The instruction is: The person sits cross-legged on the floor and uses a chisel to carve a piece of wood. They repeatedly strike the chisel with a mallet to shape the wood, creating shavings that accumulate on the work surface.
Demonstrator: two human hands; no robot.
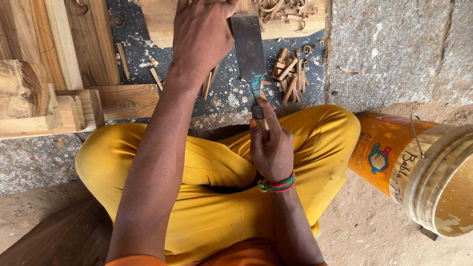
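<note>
Stone floor [394,49], chisel [249,49] tip hidden by left hand [202,34]

The left hand [202,34] hides the chisel [250,54] blade's tip.

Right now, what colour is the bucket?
Orange bucket with a cream rim, clearest in the head view.

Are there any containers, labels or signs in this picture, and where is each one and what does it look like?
Plastic bucket: lying on its side on the sandy ground by the person's right knee; round, orange body, cream rim, thin wire handle.
Printed label: on the bucket's orange side; small teal and red emblem.
Handwriting: dark marks on the cream band near the rim.
No signs or screens show.
</note>
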